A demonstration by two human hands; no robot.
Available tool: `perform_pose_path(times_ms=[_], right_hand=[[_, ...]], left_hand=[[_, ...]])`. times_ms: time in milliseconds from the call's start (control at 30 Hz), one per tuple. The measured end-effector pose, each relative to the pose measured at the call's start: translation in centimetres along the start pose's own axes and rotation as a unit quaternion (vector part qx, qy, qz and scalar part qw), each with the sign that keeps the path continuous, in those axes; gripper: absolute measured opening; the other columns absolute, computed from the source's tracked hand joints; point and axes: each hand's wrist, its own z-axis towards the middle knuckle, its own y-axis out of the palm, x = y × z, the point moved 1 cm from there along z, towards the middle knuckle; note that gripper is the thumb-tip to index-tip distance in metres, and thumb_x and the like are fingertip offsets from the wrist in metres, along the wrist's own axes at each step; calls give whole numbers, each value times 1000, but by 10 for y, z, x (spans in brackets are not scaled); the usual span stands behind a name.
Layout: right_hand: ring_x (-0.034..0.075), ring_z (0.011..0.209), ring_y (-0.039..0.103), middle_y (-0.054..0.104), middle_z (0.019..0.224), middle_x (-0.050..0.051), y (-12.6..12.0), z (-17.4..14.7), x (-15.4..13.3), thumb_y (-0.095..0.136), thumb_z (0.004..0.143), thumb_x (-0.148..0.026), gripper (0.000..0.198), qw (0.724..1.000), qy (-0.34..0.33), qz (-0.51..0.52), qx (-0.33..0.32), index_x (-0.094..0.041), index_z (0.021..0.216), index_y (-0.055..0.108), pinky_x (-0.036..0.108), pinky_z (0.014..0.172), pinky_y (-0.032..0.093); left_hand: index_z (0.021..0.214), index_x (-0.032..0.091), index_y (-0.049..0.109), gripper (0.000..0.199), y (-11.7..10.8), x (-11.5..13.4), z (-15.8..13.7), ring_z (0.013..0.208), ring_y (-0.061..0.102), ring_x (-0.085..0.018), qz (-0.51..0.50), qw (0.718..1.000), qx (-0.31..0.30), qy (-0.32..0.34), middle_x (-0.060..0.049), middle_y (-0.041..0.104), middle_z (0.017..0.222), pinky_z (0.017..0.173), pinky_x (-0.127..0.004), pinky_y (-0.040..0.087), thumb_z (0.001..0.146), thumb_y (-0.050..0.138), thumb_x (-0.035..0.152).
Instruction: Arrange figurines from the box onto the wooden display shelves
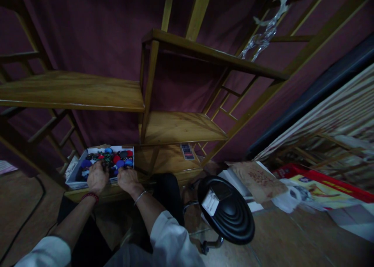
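Note:
A white open box [71,178] sits on the low wooden shelf in front of me. It is filled with small rounded pieces [116,158] in black, red, blue and purple; their kind is too small and dark to tell. My left hand [97,178], with a red bead bracelet at the wrist, reaches over the near rim, its fingers curled down among the pieces by something dark. Beside it, to the right, my right hand [127,179] wears a silver bracelet and has its fingers bent at the box's near right part. What either hand grips is hidden.
Wooden shelving [187,128] rises around the box against a dark red wall. To my right stands a round black stool [233,216] with a small white box [210,202] on it. A brown paper bag [260,177], plastic bags and a red-yellow carton [324,189] lie beyond.

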Motion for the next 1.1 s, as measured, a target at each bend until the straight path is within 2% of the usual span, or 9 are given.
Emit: perform_pose_path(times_ms=[233, 433, 867, 1100], right_hand=[[22, 91, 62, 69, 89, 11, 3, 1, 2, 43, 83, -23, 24, 1000, 20, 12, 1, -13, 95, 60, 30, 74, 47], [21, 86, 62, 68, 87, 12, 3, -1, 2, 40, 83, -23, 25, 1000, 17, 11, 13, -13, 95, 61, 30, 70, 48], [21, 88, 62, 68, 88, 11, 8, 0, 0, 42, 84, -23, 25, 1000, 18, 2, 15, -13, 96, 61, 31, 78, 47], [22, 88, 62, 68, 88, 13, 5, -4, 0, 41, 84, -21, 24, 1000, 8, -3, 23, -12, 95, 60, 30, 73, 48]], left_hand=[[109, 10, 52, 34, -3, 4, 1, 105, 49, -29, 13, 1000, -8, 22, -17, 60, 102, 86, -39, 39, 83, 38, 27], [112, 9, 51, 37, -4, 5, 0, 104, 50, -30, 26, 999, -19, 23, -17, 60, 104, 86, -38, 40, 84, 36, 28], [112, 9, 50, 37, -5, 1, -3, 107, 49, -28, 12, 999, -26, 35, -17, 59, 108, 89, -36, 39, 84, 35, 26], [112, 8, 50, 37, 1, -2, 0, 106, 50, -28, 17, 999, -17, 43, -17, 59, 106, 90, -36, 39, 83, 36, 26]])
